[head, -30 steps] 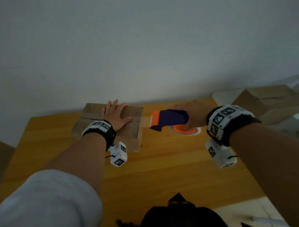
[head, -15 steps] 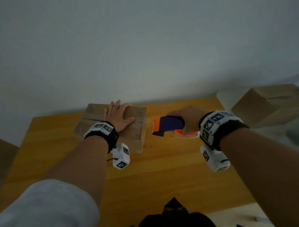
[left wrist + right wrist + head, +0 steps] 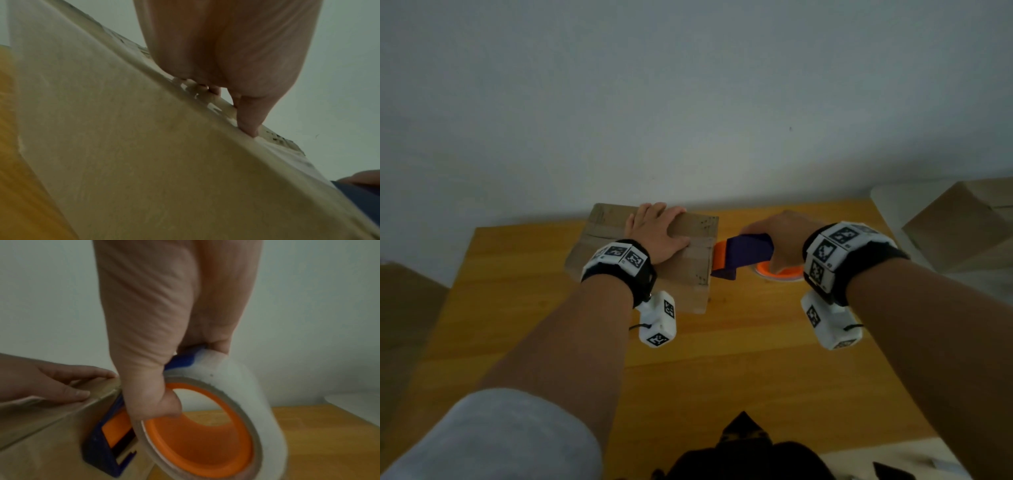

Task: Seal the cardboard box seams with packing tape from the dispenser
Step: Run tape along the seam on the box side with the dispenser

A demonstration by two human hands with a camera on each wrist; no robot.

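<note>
A flat cardboard box (image 3: 688, 270) lies on the wooden table (image 3: 722, 359) near the wall, with a strip of clear tape (image 3: 698, 242) across its top seam. My left hand (image 3: 659, 234) lies flat on the box top with straight fingers, pressing it down; from the left wrist camera the thumb (image 3: 249, 116) touches the box (image 3: 144, 162) top edge. My right hand (image 3: 779, 236) grips the blue and orange tape dispenser (image 3: 743, 251), whose front end sits against the box's right side. The right wrist camera shows the dispenser (image 3: 107, 449) and its clear tape roll (image 3: 252, 402) on an orange core.
A second, larger cardboard box (image 3: 962, 233) stands on a white surface (image 3: 893, 198) off the table's right back corner. A dark bag or garment (image 3: 743, 455) lies at the table's near edge. A plain wall rises right behind the table.
My right hand has carried the dispenser leftward and down from a gap beside the box until its front end meets the box's right side. The left hand has stayed flat on the box.
</note>
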